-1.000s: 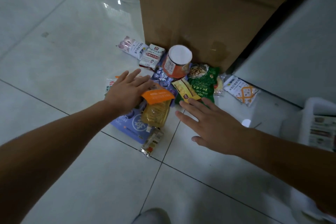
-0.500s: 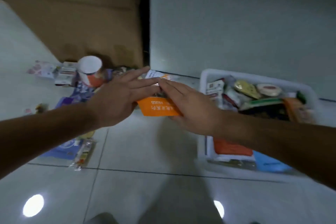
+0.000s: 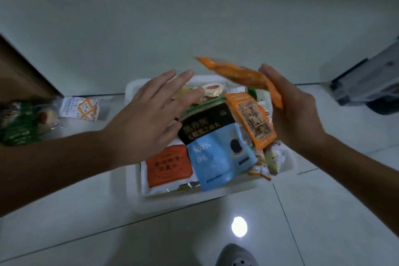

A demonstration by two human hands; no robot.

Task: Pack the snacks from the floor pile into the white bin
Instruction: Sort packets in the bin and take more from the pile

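From the head camera, your right hand (image 3: 295, 114) grips an orange snack packet (image 3: 244, 75), tilted, above the far right part of the white bin (image 3: 138, 198). Your left hand (image 3: 149, 119) hovers flat over the bin's left side, fingers spread and holding nothing. The bin is crowded with packets, a blue-and-black pouch (image 3: 218, 147) on top. More snacks (image 3: 79, 107) lie on the floor to the left.

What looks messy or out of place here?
The white bin is heaped: a blue and black pouch lies tilted, its corner overhanging the near rim. The right hand holds another orange packet above it.
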